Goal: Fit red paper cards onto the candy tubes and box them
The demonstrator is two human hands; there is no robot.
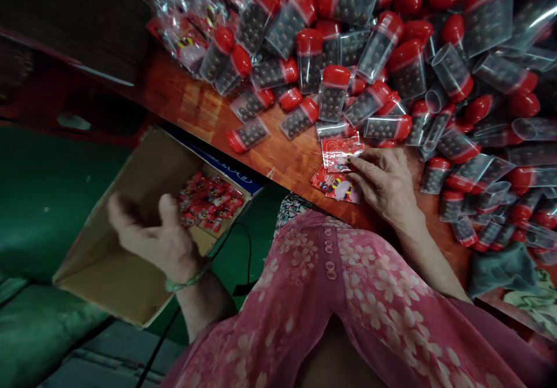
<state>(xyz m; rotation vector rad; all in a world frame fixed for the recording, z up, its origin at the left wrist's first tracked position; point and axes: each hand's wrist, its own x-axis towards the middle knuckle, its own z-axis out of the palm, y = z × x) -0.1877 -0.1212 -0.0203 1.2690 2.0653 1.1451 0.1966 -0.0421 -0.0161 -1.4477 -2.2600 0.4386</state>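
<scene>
Right hand: the right hand point(387, 182) is set at the near edge of the worktop point(278, 151), with its fingertips against the upper red packet point(336, 153); the grip is drawn nearly together, but whether the packet is pinched or only pressed cannot be told.
Red packets on the edge: the upper red packet is laid partly over the lower red packets point(343, 189), in front of the containers.
Left hand: the left hand point(159, 243) is held over the cardboard box point(117, 283), slightly blurred; its grip is spread wide, thumb well apart from the fingers, and nothing is seen to be held.
Bracelet: a pale green bracelet point(187, 282) is worn on the left wrist.
Box: small red packets point(211, 199) are gathered loosely inside, toward the end nearest the worktop.
Containers: clear containers point(333, 101) with red caps are heaped across the far and right parts of the worktop; dark balls are seen inside many of them.
Clear plastic: crinkled clear plastic point(187, 5) is piled at the upper left, beside the containers.
Garment: a pink floral garment point(300, 283) is worn.
</scene>
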